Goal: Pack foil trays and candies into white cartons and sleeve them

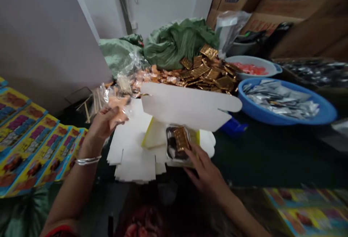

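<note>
My left hand (103, 122) is raised at the left, its fingers pinching a peach-orange piece (119, 110) that seems to be in clear plastic. My right hand (203, 168) has its fingertips at the lower edge of a gold foil packet (181, 138). That packet lies over a small clear plastic tray (169, 153) with dark contents. The tray rests by an opened carton with a yellow edge (148, 132), on top of a stack of flat white cartons (136, 164). A long white flap (187, 104) stands up behind the tray. The right thumb is partly hidden.
Behind lies a heap of gold packets (201, 72) and orange pieces (163, 77), before green sacks (179, 41). At right are a blue basin (288, 121) of silver sachets and a pale basin (274, 70) with red packets. Printed yellow-blue cartons (32, 142) line the left.
</note>
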### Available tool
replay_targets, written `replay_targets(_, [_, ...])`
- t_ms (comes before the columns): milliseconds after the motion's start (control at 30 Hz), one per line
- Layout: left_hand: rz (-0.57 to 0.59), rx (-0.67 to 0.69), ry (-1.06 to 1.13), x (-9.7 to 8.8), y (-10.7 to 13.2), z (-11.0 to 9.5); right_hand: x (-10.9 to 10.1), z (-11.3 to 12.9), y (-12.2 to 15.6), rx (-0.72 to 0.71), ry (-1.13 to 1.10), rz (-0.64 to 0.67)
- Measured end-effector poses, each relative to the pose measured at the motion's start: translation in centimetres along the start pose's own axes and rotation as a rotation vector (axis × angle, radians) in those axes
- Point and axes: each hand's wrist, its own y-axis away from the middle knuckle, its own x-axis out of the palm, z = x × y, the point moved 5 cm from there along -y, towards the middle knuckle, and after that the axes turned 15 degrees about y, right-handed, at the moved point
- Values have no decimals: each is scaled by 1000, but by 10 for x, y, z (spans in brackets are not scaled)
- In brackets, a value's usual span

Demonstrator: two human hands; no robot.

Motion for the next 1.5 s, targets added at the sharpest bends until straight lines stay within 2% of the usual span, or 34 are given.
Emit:
replay_targets(100, [142, -244, -60, 12, 38, 37, 0, 2, -1, -16, 0, 48])
replay_targets(200, [261, -306, -187, 28, 45, 56, -1, 3, -2, -26, 4, 97])
replay_targets(267, [347, -210, -400, 38, 41, 60, -2, 3, -2, -33, 13, 114])
replay_targets(367, [488, 183, -996, 59, 41, 64, -7, 0, -4, -45, 15, 137])
replay_targets(433, [600, 367, -1335, 74, 49, 78, -13, -4, -4, -56, 15, 137])
replay_targets(533, [830, 397, -1659, 83, 64, 101, -21, -11, -3, -76, 22, 121])
replay_targets(600, [983, 383, -1775, 82, 72, 104, -24, -14, -2, -80, 14, 113])
replay_targets(667, [1078, 373, -1728, 80, 76, 96, -27, -15, -1, -81, -1, 100])
replay_targets(733, [1106, 390, -1634, 83, 77, 84, -29, -16, -1, -93, -12, 79])
replay_targets(800, [1127, 363, -1598, 87, 76, 83, -30, -16, -1, -101, -28, 59])
replay_targets(900, [1220, 217, -1661, 89, 76, 106, -29, -16, -1, -106, -52, 43])
replay_targets(967, [1264, 181, -1678, 87, 78, 121, -27, -15, -3, -123, -32, 47])
replay_targets(1033, [1266, 198, -1659, 83, 78, 127, -27, -13, -6, -150, 7, 64])
replay_targets(1100, [1266, 219, -1603, 80, 79, 122, -27, -12, -10, -175, 27, 101])
replay_targets(1167, [1216, 252, -1540, 80, 78, 110, -29, -13, -14, -183, 28, 140])
replay_targets(1267, [1106, 342, -1426, 93, 76, 100, -31, -15, -17, -169, 31, 177])
replay_targets(1333, [1100, 403, -1349, 108, 75, 107, -31, -14, -17, -164, 31, 178])
replay_targets(1400, [1128, 440, -1330, 122, 71, 123, -31, -12, -15, -147, 25, 169])
replay_targets(1500, [1134, 419, -1340, 133, 58, 145, -30, -10, -10, -100, -4, 125])
